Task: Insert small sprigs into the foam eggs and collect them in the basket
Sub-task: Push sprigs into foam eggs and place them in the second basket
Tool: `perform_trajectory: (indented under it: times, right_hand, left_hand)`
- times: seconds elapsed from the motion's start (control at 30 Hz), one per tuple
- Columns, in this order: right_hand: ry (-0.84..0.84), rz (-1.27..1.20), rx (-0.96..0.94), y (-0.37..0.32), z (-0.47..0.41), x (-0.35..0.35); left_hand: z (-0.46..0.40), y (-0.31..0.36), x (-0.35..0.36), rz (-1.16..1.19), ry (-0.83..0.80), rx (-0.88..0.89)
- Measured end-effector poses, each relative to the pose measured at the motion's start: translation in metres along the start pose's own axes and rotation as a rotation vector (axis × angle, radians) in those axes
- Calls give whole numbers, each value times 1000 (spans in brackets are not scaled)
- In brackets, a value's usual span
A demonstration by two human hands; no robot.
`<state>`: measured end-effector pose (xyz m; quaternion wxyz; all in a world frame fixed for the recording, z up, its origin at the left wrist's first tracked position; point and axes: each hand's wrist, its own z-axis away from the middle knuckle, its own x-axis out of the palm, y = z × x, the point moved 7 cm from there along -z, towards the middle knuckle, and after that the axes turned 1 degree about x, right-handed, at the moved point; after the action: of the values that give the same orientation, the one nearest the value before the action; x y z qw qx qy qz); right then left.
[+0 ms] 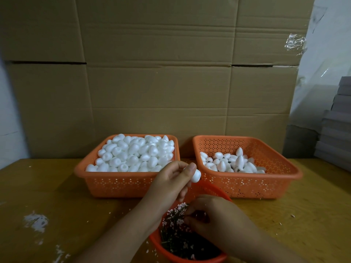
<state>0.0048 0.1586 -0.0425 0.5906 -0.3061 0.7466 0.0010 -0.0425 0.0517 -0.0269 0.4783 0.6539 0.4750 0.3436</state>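
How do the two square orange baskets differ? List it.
The left basket is heaped to the rim with plain foam eggs; the right basket holds one shallow layer of eggs, its inner walls bare. Both are perforated orange plastic, side by side on the table.

no text, label, brand, number or sign is being shown legibly anywhere in the view; nothing readable is being carried by any surface in sight.
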Motion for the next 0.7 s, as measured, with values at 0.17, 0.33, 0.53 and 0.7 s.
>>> perform_trajectory:
  times: [0.17,0.33,0.53,0.7]
  right_hand:
    - [0,-4,-3,0,0,0]
    - [0,1,-3,0,0,0]
    - [3,15,-1,0,0,0]
    - [7,12,0,1,0,1]
  left_hand:
    - [1,-1,2,40,-49,-15]
    - [0,-2,2,76,-65,-9]
    - [2,4,2,64,-67,43]
    - [1,4,3,43,-54,39]
